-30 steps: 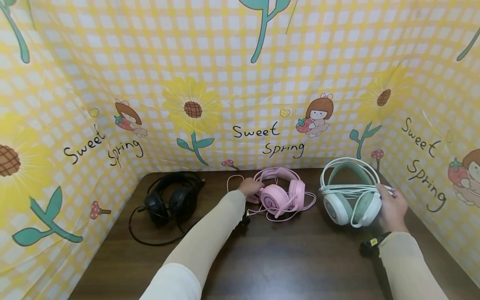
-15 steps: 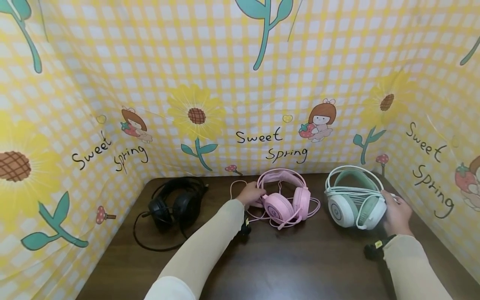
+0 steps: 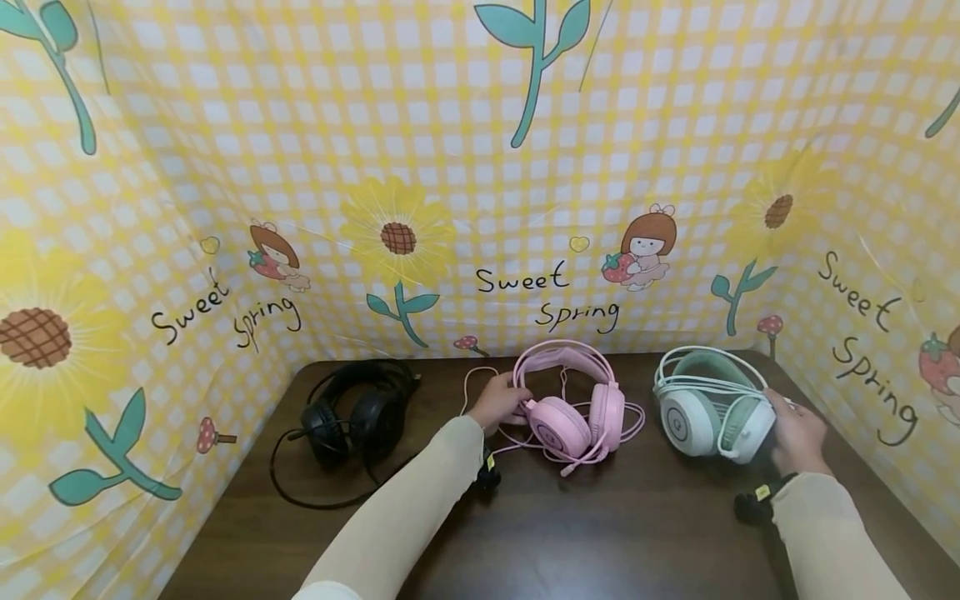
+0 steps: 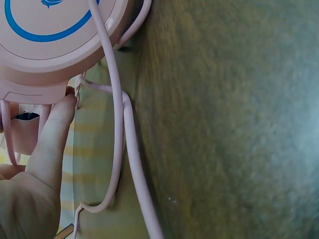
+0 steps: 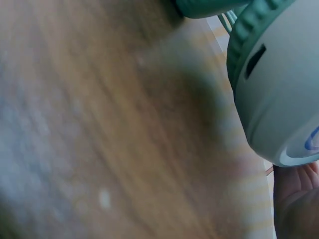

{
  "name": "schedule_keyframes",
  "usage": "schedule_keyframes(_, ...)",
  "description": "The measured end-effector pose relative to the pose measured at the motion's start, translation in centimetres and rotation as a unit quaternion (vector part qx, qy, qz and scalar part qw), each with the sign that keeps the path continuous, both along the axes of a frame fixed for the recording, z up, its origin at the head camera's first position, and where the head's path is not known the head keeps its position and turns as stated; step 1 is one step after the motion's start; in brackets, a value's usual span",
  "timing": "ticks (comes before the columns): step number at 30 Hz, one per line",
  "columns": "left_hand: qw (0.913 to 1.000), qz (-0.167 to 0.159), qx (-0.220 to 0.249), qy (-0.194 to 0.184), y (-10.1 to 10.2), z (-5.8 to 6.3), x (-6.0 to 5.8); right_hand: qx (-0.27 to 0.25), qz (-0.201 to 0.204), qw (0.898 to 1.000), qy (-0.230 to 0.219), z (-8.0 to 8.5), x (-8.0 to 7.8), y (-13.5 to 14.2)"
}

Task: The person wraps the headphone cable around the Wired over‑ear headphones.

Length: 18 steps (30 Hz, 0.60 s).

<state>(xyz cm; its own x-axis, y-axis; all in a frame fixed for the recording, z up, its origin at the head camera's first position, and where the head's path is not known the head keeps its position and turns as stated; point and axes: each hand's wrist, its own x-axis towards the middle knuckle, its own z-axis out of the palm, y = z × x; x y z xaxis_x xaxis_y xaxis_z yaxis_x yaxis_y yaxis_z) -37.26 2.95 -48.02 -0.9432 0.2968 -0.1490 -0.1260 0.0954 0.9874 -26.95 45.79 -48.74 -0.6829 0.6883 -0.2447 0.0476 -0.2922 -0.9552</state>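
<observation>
Brown table [image 3: 570, 542]; left arm [image 3: 408, 512] outstretched; left hand [image 3: 497, 402] grips pink headset [image 3: 557, 428].

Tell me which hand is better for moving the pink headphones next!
The left hand, most likely. It grips the side of the pink headphones. The right hand holds the white-and-green headphones farther right, so it would have to let go and reach across.

From where I stand, both forearms wear beige sleeves [image 3: 840, 533]; white fabric [image 3: 327, 591] shows at seven o'clock. Black wrist cameras [image 3: 750, 509] at six and four o'clock bear yellow tags [image 3: 762, 493].
</observation>
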Motion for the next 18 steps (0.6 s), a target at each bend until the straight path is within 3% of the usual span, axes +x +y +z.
schedule_keyframes(8, 0.9998, 0.006, 0.017, -0.007, -0.2, -0.1, 0.6, 0.076, 0.030, 0.994, -0.077, -0.1, 0.0, 0.4)
schedule_keyframes(11, 0.9997, 0.002, 0.026, -0.004, -0.4, 0.1, 0.8, 0.079, 0.045, 0.992, -0.082, 0.0, 0.1, 0.5)
schedule_keyframes(13, 0.9996, -0.003, 0.028, -0.002, -0.6, 0.8, 1.4, 0.076, 0.061, 0.992, -0.083, 0.0, 0.2, 0.6)
schedule_keyframes(18, 0.9995, 0.004, 0.032, 0.006, -0.9, 0.7, 1.6, 0.050, 0.099, 0.992, -0.066, 0.1, 0.6, 0.8)
